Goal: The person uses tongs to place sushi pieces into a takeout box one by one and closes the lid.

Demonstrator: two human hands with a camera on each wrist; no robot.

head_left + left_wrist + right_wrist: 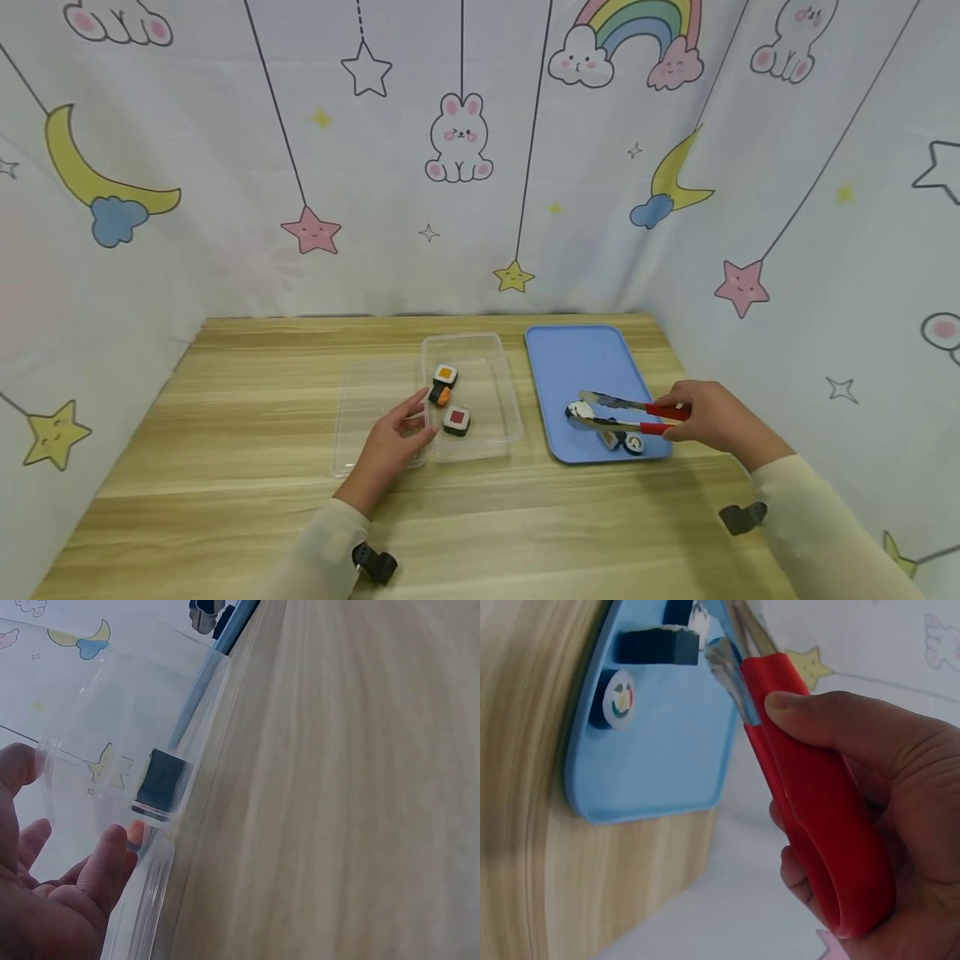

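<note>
- Gripping the red-handled tongs [810, 780], the right hand [708, 414] holds them over the blue tray [581, 358], at four o'clock in the head view. Their metal arms stand apart around a white sushi piece [580, 409], near eight o'clock on the tray; whether they touch it, I cannot tell.
- A slip looks the likeliest trouble: smooth metal squeezing off-centre could roll or drop the piece.
- A dark-wrapped piece [656, 646] and a round roll [633, 444] lie close, towards five o'clock on the tray; a low, wide sweep could knock them.
- The left hand [393, 442] is at the clear box [487, 396], at six o'clock, thumb and fingers spread along its nine o'clock wall. The plastic looks thin, so a hard push could slide or tip it.
- Inside the box, an orange-centred roll [446, 375] sits at ten o'clock, an orange-topped piece [441, 394] at nine and a red-centred roll [457, 420] at seven; a jolt could scatter them.
- No brand, label or lettering is readable; the wall cloth [390, 192] carries printed drawings, and the wrist cameras [742, 517] are too small to read.
</note>
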